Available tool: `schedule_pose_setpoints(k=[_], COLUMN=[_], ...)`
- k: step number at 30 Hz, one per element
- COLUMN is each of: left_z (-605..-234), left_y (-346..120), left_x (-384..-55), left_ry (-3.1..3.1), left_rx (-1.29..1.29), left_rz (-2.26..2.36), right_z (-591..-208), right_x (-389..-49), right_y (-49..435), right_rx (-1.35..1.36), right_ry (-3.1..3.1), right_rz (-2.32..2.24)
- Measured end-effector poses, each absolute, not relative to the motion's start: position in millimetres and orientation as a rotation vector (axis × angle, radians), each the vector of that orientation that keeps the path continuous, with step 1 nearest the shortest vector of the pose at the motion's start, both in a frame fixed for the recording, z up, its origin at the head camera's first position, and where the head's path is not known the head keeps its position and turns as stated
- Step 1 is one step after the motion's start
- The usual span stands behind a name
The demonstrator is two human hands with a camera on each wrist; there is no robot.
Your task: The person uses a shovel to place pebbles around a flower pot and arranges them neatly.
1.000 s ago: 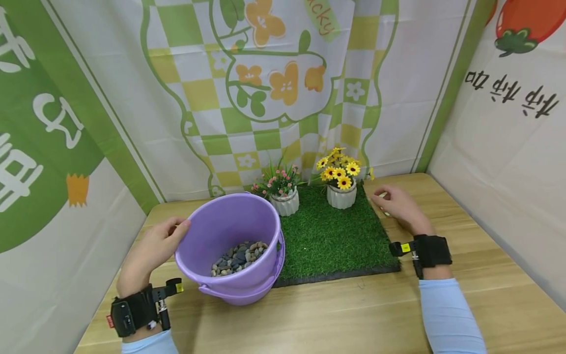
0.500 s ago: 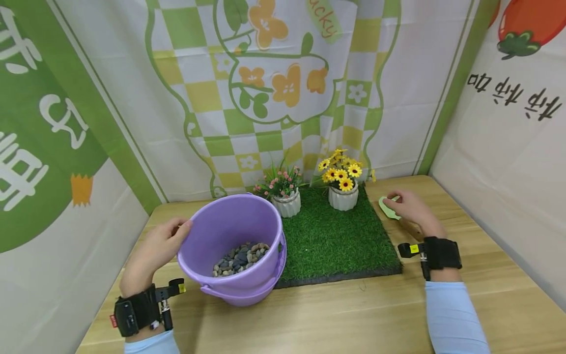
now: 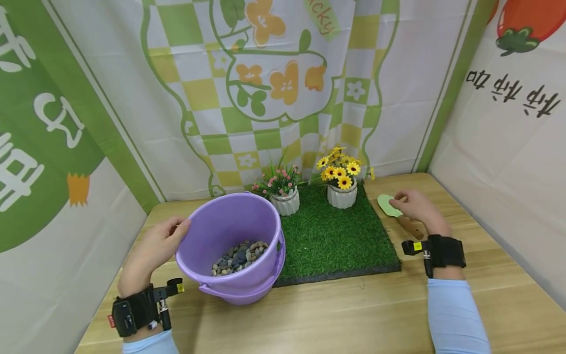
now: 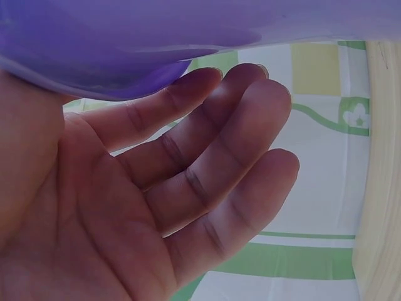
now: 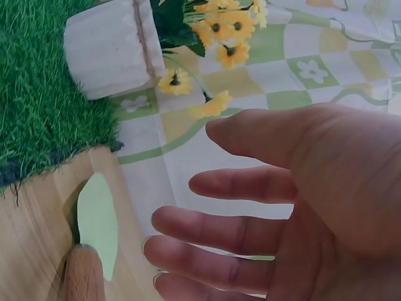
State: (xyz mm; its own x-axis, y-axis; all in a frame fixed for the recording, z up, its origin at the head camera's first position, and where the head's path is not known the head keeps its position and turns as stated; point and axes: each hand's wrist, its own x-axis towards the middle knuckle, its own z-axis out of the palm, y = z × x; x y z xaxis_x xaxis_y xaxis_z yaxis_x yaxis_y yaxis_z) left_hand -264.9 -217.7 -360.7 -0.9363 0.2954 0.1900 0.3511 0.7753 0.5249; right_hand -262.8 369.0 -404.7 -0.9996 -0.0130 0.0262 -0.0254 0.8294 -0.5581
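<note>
A purple bucket [image 3: 230, 285] stands tilted at the left of the table, with grey and tan pebbles [image 3: 240, 257] inside. My left hand [image 3: 152, 248] pinches its rim between thumb and index finger. The left wrist view has the other fingers [image 4: 232, 144] loosely bent below the bucket wall. At the right, a small trowel [image 3: 389, 205] with a light green blade and wooden handle [image 5: 84, 276] lies on the table. My right hand [image 3: 415, 209] hovers over it, holding nothing. In the right wrist view its fingers [image 5: 219, 232] are spread and apart from the trowel.
A square of artificial grass [image 3: 331, 241] lies mid-table, partly hidden by the bucket. On its back part stand a white pot of pink flowers [image 3: 286, 202] and a white pot of yellow flowers [image 3: 342, 196]. Printed cloth [image 3: 247, 142] hangs behind the wooden table [image 3: 331, 314].
The right hand has let go of the trowel, which now lies on the table, and has drawn slightly right. The left hand still holds the bucket rim.
</note>
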Motion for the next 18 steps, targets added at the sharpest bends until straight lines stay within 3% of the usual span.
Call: schedule_pose_setpoints(k=[18], left_z=[-360.6], left_y=[-218.2], left_x=[-265.0], left_ry=[-2.88], left_rx=[-0.513], left_rz=[-0.888], right_z=[-415.0], right_x=[-265.1], right_y=[377.5], right_rx=[-0.119], right_ry=[-3.103], right_rz=[0.783])
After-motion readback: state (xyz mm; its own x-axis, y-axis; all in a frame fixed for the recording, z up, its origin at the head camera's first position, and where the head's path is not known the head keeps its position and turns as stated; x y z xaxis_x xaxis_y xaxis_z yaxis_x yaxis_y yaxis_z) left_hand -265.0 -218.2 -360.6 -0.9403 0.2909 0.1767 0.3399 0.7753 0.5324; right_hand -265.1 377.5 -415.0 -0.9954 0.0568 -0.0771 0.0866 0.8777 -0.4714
